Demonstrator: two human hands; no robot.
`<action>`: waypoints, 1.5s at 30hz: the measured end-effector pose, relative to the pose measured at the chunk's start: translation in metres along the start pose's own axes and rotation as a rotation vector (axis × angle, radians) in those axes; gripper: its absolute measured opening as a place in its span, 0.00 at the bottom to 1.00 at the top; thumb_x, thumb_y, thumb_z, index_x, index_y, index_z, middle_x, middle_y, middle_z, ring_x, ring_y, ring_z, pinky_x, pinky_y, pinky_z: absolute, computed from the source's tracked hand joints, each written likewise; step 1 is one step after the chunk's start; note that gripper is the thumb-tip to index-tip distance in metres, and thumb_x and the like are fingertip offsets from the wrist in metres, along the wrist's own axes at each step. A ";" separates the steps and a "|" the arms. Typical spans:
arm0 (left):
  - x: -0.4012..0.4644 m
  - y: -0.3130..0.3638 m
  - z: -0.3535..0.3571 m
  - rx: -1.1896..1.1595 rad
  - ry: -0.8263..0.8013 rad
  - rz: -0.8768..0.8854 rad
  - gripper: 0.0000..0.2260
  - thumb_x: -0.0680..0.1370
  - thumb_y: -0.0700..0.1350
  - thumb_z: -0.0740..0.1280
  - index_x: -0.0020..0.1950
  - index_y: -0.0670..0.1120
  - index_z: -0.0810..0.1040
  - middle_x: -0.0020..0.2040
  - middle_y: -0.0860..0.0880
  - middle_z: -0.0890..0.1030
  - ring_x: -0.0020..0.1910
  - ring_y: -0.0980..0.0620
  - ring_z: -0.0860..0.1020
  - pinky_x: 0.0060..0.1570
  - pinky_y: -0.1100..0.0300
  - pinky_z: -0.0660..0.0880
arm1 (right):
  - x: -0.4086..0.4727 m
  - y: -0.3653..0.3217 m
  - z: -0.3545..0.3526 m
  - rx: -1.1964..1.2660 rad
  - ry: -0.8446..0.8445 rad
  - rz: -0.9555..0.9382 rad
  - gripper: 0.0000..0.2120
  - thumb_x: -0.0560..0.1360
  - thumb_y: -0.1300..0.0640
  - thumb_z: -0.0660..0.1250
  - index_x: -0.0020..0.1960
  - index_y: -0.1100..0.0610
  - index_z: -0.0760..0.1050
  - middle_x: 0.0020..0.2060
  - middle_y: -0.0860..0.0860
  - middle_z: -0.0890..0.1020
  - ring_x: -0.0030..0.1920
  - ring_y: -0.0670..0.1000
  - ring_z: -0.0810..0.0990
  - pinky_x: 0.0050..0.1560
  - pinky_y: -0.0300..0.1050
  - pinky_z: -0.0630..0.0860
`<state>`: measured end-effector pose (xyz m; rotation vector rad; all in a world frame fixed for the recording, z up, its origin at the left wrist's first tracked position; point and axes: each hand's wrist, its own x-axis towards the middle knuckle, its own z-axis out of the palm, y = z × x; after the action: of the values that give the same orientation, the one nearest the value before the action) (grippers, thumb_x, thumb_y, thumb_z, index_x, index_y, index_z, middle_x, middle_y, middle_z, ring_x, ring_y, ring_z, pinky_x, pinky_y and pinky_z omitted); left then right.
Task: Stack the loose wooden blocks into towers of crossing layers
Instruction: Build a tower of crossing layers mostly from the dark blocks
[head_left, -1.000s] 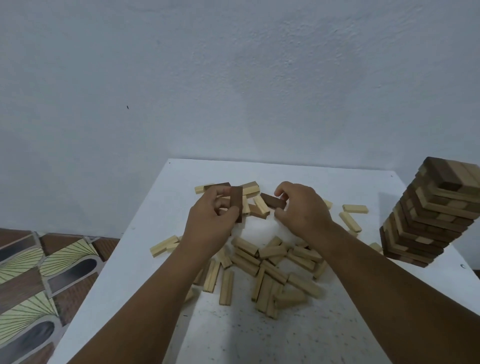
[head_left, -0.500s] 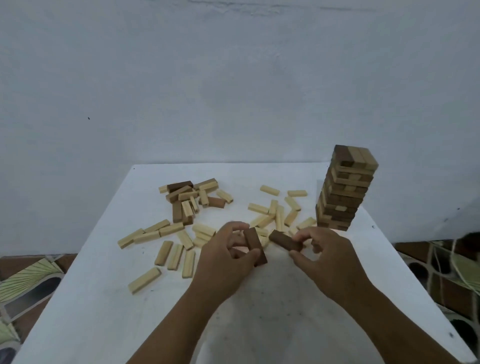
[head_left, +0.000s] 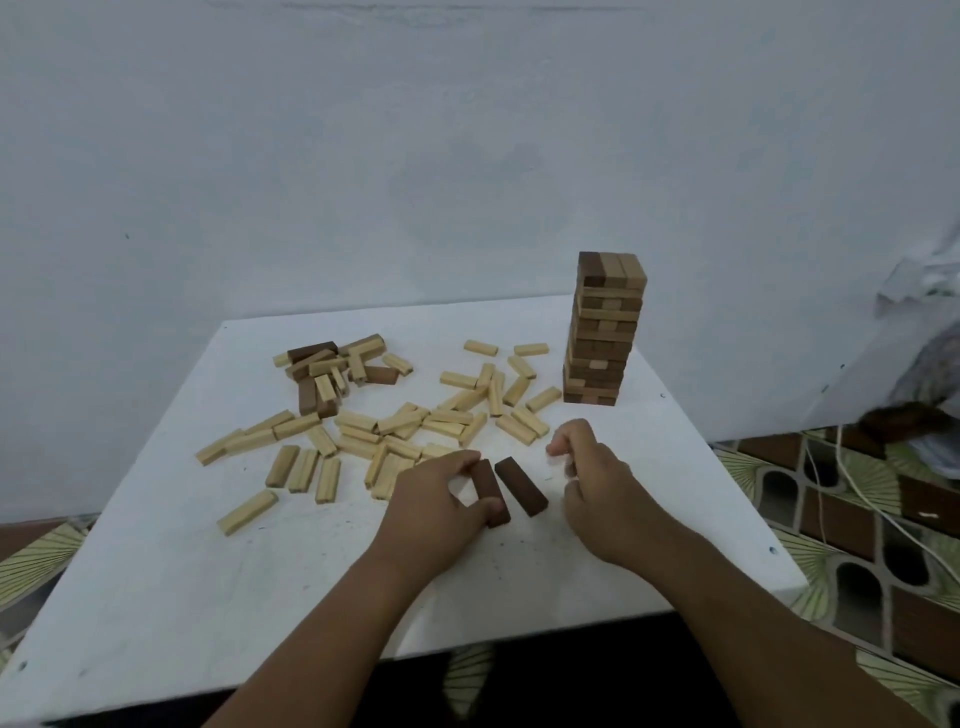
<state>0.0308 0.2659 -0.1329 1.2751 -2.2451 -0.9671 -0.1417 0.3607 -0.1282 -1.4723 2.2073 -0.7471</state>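
Two dark brown blocks lie side by side on the white table (head_left: 156, 571) near its front. My left hand (head_left: 436, 504) grips the left dark block (head_left: 487, 486) between thumb and fingers. The right dark block (head_left: 521, 487) lies flat and free beside it. My right hand (head_left: 597, 483) hovers just right of that block with loosely curled fingers, holding nothing. A finished tower (head_left: 602, 332) of crossing light and dark layers stands at the back right.
Several loose light blocks (head_left: 415, 426) are scattered across the table's middle. A small heap of mixed light and dark blocks (head_left: 332, 369) sits at the back left. A pale wall rises behind; patterned floor tiles (head_left: 857, 519) and a cord lie to the right.
Both hands came toward the table's front with the two dark blocks. My right hand has set its block down and let go. The view pulled back.
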 end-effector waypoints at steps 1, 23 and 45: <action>0.001 0.001 0.001 0.010 -0.005 0.006 0.26 0.71 0.52 0.77 0.68 0.52 0.77 0.63 0.55 0.79 0.54 0.51 0.80 0.61 0.56 0.74 | 0.003 -0.001 0.001 0.002 -0.012 0.007 0.24 0.75 0.70 0.55 0.58 0.43 0.62 0.55 0.49 0.74 0.57 0.50 0.74 0.54 0.49 0.76; 0.023 0.003 -0.015 0.121 -0.233 0.149 0.26 0.69 0.47 0.78 0.65 0.58 0.76 0.40 0.65 0.73 0.36 0.64 0.74 0.35 0.74 0.64 | 0.016 0.020 0.017 0.171 0.178 -0.337 0.08 0.73 0.62 0.73 0.51 0.53 0.81 0.47 0.45 0.82 0.45 0.42 0.80 0.45 0.36 0.80; 0.037 -0.015 -0.007 0.237 -0.307 0.334 0.16 0.79 0.35 0.65 0.62 0.51 0.83 0.63 0.57 0.80 0.58 0.55 0.77 0.51 0.75 0.69 | 0.004 0.005 0.019 -0.045 0.035 -0.195 0.24 0.61 0.34 0.76 0.47 0.50 0.80 0.45 0.42 0.74 0.45 0.43 0.73 0.40 0.35 0.70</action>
<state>0.0247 0.2260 -0.1389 0.8357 -2.7655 -0.8347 -0.1364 0.3543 -0.1465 -1.7272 2.1402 -0.7949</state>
